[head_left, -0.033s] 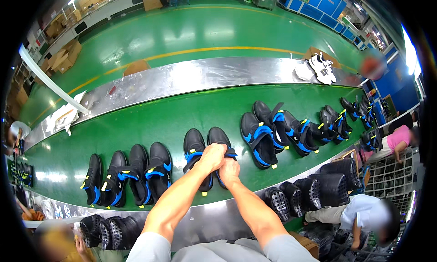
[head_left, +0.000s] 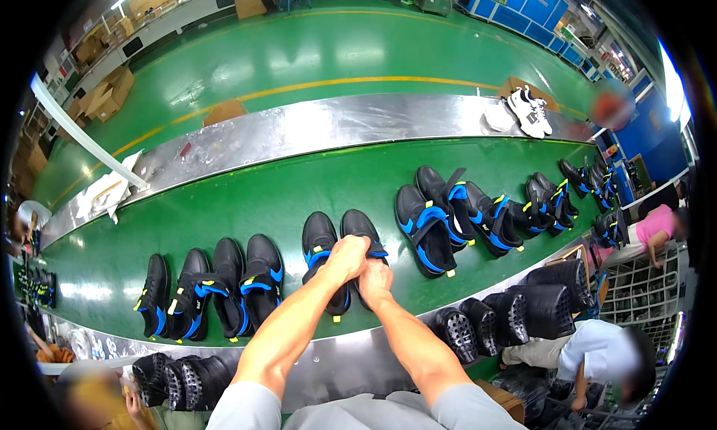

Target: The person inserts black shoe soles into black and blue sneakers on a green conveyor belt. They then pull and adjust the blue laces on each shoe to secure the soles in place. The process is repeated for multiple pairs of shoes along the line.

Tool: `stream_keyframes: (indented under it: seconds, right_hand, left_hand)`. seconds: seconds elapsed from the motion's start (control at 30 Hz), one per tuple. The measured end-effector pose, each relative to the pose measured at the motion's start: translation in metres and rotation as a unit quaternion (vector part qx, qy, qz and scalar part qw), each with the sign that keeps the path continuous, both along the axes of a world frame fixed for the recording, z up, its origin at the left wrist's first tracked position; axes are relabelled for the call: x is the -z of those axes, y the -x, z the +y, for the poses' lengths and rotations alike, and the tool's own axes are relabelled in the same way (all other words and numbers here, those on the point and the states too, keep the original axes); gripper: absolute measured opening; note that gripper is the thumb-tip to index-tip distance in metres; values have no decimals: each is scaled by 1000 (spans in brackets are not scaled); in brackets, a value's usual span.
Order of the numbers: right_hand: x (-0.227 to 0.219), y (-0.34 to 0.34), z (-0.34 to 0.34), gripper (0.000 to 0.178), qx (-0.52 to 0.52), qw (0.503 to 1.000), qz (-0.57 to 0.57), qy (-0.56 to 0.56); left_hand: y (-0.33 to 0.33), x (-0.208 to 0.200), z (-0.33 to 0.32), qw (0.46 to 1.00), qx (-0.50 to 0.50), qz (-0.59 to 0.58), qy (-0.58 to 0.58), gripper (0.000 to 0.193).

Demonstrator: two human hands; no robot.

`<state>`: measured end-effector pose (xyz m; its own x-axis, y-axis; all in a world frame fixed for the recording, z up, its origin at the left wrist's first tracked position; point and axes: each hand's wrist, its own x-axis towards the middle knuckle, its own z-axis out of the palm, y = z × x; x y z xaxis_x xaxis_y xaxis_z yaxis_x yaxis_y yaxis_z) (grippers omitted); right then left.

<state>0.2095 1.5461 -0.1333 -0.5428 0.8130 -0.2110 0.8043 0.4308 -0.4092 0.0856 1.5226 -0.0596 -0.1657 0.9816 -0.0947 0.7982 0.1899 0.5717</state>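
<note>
a black and blue shoe (head_left: 359, 222) sits on the green bench (head_left: 336, 180), toe pointing away from the person, and both hands are over its opening. the left hand (head_left: 349, 257) lies across the middle of this shoe, fingers curled inward; the right hand (head_left: 376, 279) is at its opening, nearer the person, touching the left. each grip looks closed up, but the fingertips are hidden, so i cannot tell what either pinches or whether they hold the same part. a bit of dark strap (head_left: 380, 254) shows to the right of the left hand.

just left of this shoe stands its mate (head_left: 320, 228), toe also pointing away. farther left of it is a row of four shoes (head_left: 261, 254); to its right, apart from it, are more shoes (head_left: 412, 206) with straps and blue linings showing.

to do this well, i would let one hand steady the shoe at the opening while the other handles the strap, pulling evenly along its length rather than sideways. keeping the sole flat on the bench should stop the shoe from twisting or knocking its mate.
</note>
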Motion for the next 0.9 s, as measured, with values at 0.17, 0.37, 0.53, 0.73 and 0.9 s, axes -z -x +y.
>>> stream_keyframes:
  seconds: [0.17,0.37,0.53,0.73,0.9]
  right_hand:
    - [-44,1,-15,25,15,999,11,50]
    - [-93,-65,6,49,-8,998,42,-50]
    - [-55,-45,17,54,-62,995,-73,36]
    - [-30,-50,26,28,-48,996,-29,-66]
    - [-60,-64,33,35,-63,995,-57,-54]
  left_hand:
    - [14,8,-1,999,-33,14,4,24]
    - [-26,-38,-76,960,-72,49,-268,31]
    - [-42,11,-155,960,-255,102,59,37]
    - [7,46,-139,930,-347,-121,-23,81]
    - [4,90,-131,907,-346,-225,-87,72]
